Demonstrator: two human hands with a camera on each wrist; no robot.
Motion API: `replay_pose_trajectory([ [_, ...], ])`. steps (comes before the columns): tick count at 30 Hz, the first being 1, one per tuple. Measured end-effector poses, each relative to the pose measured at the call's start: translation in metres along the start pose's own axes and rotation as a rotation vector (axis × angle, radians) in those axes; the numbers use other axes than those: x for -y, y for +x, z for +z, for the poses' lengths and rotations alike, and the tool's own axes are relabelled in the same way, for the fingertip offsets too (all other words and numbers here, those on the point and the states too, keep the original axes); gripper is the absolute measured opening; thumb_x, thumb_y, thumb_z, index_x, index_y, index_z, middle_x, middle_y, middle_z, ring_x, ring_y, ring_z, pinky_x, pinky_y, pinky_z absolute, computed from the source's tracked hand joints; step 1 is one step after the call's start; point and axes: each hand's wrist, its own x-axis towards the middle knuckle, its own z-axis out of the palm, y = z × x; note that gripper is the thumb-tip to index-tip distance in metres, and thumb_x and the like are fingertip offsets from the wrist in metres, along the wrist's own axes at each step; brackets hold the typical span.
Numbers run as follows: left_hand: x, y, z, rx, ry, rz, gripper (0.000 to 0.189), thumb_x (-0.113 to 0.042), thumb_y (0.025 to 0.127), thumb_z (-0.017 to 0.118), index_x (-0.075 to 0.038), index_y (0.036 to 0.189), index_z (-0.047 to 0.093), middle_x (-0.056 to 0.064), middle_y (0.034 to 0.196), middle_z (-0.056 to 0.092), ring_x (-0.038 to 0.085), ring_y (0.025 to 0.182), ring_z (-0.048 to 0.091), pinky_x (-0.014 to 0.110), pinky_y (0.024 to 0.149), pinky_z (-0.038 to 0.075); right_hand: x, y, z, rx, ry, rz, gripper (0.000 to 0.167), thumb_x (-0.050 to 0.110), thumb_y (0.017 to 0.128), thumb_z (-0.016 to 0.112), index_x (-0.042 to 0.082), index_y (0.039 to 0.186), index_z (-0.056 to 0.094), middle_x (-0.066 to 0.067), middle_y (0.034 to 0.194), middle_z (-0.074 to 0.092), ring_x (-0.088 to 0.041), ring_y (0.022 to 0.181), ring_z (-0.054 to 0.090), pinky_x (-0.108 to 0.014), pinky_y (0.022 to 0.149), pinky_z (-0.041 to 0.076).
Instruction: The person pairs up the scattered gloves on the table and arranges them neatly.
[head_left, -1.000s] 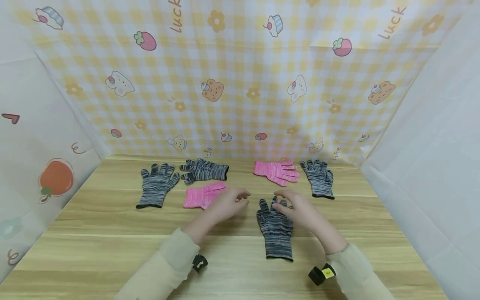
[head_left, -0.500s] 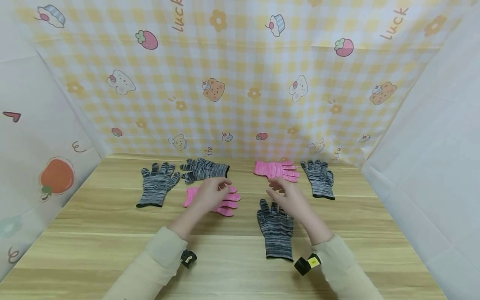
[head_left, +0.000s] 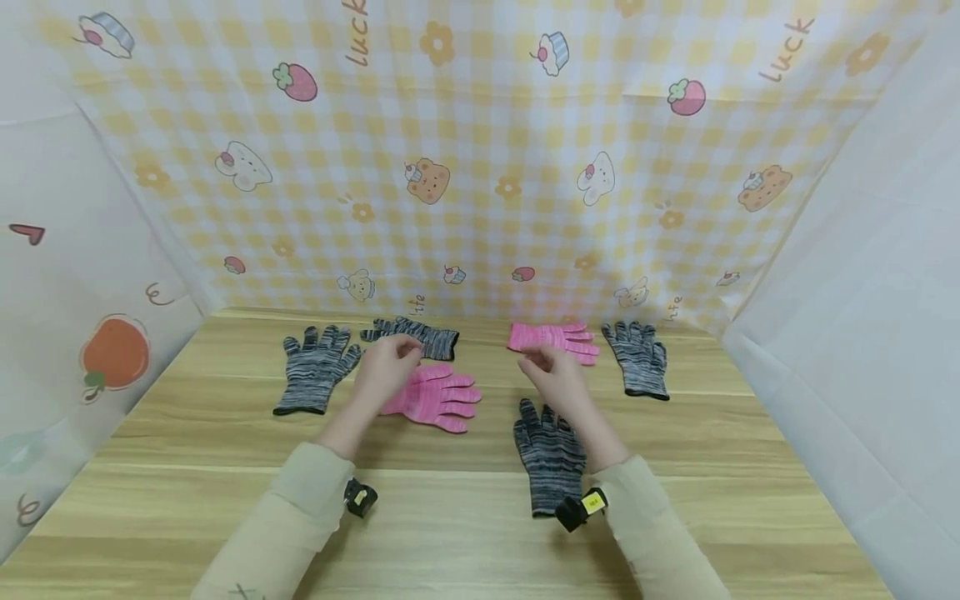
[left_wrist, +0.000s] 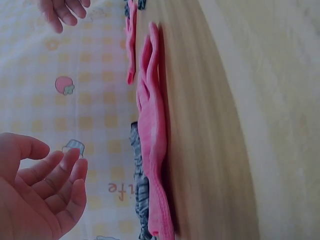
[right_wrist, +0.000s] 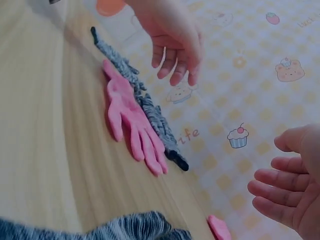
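Note:
My left hand (head_left: pixel 384 368) hovers over the cuff end of a pink knit glove (head_left: pixel 438 398), which lies with its fingers pointing right. Its own fingers are loosely bent and hold nothing, as the left wrist view shows of the left hand (left_wrist: pixel 45 187). Behind it, partly covered, is a grey-striped glove (head_left: pixel 438 342). My right hand (head_left: pixel 558 377) hangs between a second pink glove (head_left: pixel 551 335) at the back and a grey-striped glove (head_left: pixel 553 467) in front, whose fingers the wrist partly hides. In the right wrist view the right hand (right_wrist: pixel 287 187) has relaxed fingers and an empty palm.
Further grey-striped gloves lie at the left (head_left: pixel 311 371) and the right (head_left: pixel 637 360) of the wooden table (head_left: pixel 465 533). A yellow-checked cloth (head_left: pixel 480 217) hangs along the table's back edge, with white cloth on both sides.
My left hand has moved left and back, uncovering the fingers of the near pink glove. The right hand has moved left and back from the front grey-striped glove. The gloves lie as before.

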Motion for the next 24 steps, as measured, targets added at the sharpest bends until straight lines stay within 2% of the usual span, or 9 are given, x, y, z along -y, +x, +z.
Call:
replay_pose_trajectory([
  [5,0.006,0.005,-0.008,-0.024,0.021,-0.046,0.026,-0.013,0.092,0.053,-0.001,0.110,0.068,0.011,0.092,0.068,0.022,0.072,0.059,0.038,0.067,0.050,0.002,0.008,0.007,-0.019,0.058,0.037,0.025,0.015,0.095,0.061,0.000,0.115,0.065,-0.011,0.098,0.068,-0.023,0.090,0.064,-0.038,0.080,0.053],
  [11,0.017,0.011,-0.011,-0.027,0.022,-0.082,0.028,-0.013,0.093,0.052,0.002,0.113,0.066,0.013,0.094,0.065,0.024,0.076,0.057,0.038,0.068,0.049,0.004,0.017,0.016,-0.020,0.139,0.110,0.028,0.016,0.095,0.060,0.000,0.119,0.063,-0.015,0.101,0.068,-0.024,0.088,0.065,-0.035,0.078,0.053],
  [17,0.027,0.017,-0.015,-0.075,0.035,-0.087,0.027,-0.013,0.093,0.053,0.003,0.110,0.066,0.017,0.097,0.066,0.028,0.083,0.059,0.040,0.074,0.050,0.009,0.028,0.028,-0.014,0.201,0.156,0.030,0.016,0.095,0.061,-0.002,0.118,0.063,-0.014,0.102,0.067,-0.024,0.087,0.066,-0.031,0.077,0.055],
  [22,0.031,0.024,-0.022,-0.062,0.033,-0.106,0.029,-0.013,0.094,0.051,0.005,0.112,0.064,0.021,0.104,0.064,0.031,0.091,0.059,0.044,0.080,0.049,0.010,0.037,0.035,0.014,0.273,0.196,0.030,0.015,0.095,0.060,-0.002,0.120,0.062,-0.019,0.110,0.065,-0.026,0.091,0.066,-0.035,0.082,0.054],
  [24,0.032,0.027,-0.025,-0.054,0.036,-0.119,0.031,-0.014,0.094,0.050,0.006,0.113,0.064,0.022,0.104,0.064,0.032,0.088,0.058,0.044,0.080,0.049,0.011,0.039,0.037,0.024,0.296,0.216,0.030,0.016,0.096,0.060,-0.001,0.120,0.063,-0.020,0.111,0.065,-0.026,0.093,0.066,-0.039,0.084,0.053],
])
